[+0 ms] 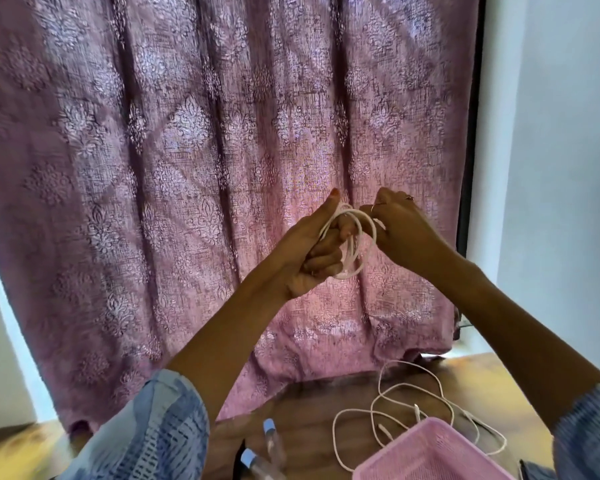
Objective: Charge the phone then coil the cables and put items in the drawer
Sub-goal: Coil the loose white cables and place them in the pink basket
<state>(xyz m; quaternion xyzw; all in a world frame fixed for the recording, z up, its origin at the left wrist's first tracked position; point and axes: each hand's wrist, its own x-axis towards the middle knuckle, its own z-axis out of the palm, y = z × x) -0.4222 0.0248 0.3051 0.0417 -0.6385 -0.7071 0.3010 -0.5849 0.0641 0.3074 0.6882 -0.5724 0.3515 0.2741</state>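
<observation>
Raised before a mauve patterned curtain [187, 150], the left hand [312, 251] has its grip wrapped through a coiled thin white cable [355, 244], thumb up. The right hand [399, 230] pinches the coil's far side. Below, a loose white cable [395, 407] sprawls on the wooden bench [309, 403] beside a pink plastic basket [430, 455].

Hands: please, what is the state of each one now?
Left hand: grips the coiled white cable.
Right hand: pinches the same cable at the coil's edge.
</observation>
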